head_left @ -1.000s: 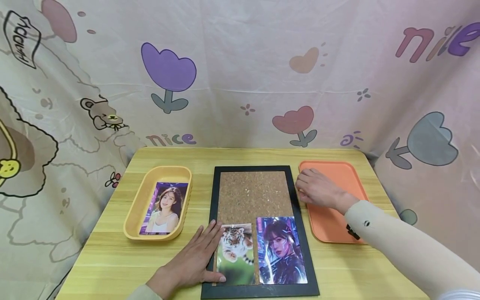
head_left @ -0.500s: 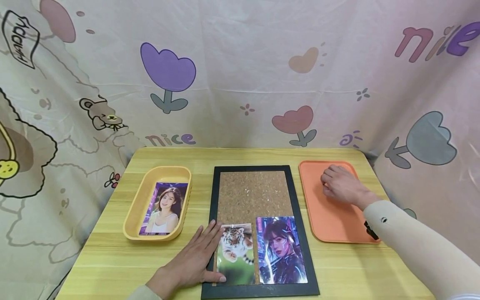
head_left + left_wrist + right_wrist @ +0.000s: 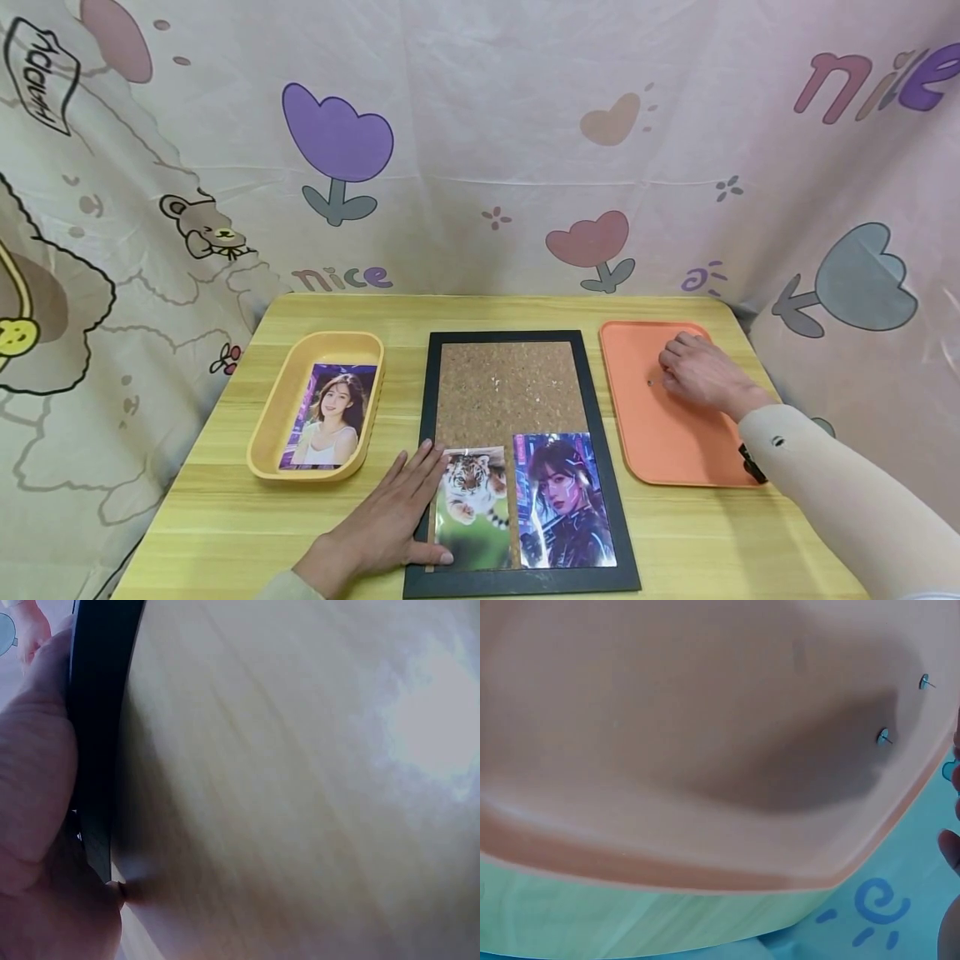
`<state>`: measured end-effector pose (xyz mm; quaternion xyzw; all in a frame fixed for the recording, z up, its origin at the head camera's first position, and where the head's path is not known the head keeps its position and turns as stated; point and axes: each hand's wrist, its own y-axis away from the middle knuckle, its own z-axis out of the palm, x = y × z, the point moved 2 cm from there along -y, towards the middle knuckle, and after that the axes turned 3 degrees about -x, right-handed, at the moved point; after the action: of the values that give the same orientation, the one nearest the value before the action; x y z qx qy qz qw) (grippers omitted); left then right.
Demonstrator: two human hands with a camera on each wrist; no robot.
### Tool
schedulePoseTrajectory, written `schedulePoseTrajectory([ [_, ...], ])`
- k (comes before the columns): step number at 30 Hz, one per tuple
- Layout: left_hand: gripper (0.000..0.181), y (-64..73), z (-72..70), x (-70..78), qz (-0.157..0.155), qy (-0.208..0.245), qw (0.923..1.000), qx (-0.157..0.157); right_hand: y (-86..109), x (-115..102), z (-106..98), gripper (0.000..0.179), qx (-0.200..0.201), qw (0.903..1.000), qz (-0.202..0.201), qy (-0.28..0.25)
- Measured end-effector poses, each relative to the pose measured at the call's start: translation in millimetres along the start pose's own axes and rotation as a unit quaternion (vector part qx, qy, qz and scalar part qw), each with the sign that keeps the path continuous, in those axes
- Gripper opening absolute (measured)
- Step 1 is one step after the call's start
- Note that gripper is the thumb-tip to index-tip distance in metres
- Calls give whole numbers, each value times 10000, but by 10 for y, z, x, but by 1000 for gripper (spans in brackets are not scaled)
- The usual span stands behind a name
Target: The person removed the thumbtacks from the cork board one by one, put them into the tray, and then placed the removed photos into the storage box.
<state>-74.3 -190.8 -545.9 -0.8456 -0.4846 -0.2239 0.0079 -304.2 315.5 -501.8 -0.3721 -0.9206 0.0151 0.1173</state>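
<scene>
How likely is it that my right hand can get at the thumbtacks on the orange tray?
Probably yes: your right hand is over the orange tray, near the thumbtacks, and nothing visible covers them.

Between 3 and 4 o'clock in the head view, the right hand is hiding its own fingertips and part of the orange tray; whether it is pinching anything is not showing. Beside it, a dark speck is looking too small to identify. The right wrist view's 3 o'clock edge is cutting off most of that hand. At 7 o'clock, the left hand is covering part of the black frame. In the left wrist view, blur is softening the tabletop and glare is washing it out at 2 o'clock.
</scene>
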Motion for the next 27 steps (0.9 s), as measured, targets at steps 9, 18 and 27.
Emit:
schedulePoseTrajectory([
  [9, 125, -1, 4, -3, 72, -24, 9999, 130, 39, 2, -28, 11, -45, 9996, 292, -18],
  [18, 125, 8, -30, 22, -14, -12, 10000, -35, 61, -87, -53, 11, -49, 9975, 693, -149],
  [27, 125, 8, -57, 33, 123, -12, 9999, 51, 38, -463, 5, 11, 652, 9945, 732, -362],
])
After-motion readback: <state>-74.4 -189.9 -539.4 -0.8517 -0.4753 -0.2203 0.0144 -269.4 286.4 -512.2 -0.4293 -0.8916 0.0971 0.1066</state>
